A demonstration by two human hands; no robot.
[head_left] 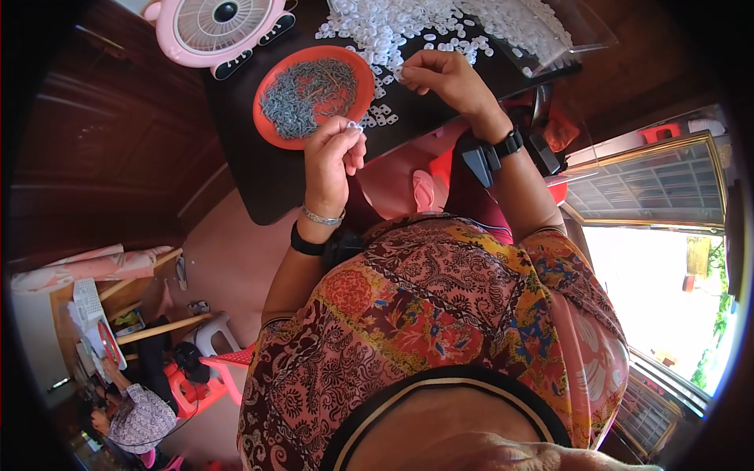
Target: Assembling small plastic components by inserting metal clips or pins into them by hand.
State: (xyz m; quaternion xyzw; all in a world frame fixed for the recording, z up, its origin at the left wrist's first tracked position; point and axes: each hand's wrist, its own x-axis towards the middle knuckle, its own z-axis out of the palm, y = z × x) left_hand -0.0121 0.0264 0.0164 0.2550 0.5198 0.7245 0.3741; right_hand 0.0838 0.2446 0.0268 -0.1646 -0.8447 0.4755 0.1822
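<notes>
My left hand is closed, with a small white plastic piece held at its fingertips. It is at the near edge of an orange plate, which bears a heap of grey screws. Over the table, my right hand pinches thumb to forefinger on what looks like another small white plastic piece. Several loose white pieces with two holes lie between the plate and my right hand. Beyond that hand spreads a large pile of the same pieces.
A pink fan stands at the table's far left. At the far right, a clear plastic container lies by the pile. The dark table ends just short of my body. Another person sits at the lower left near red plastic stools.
</notes>
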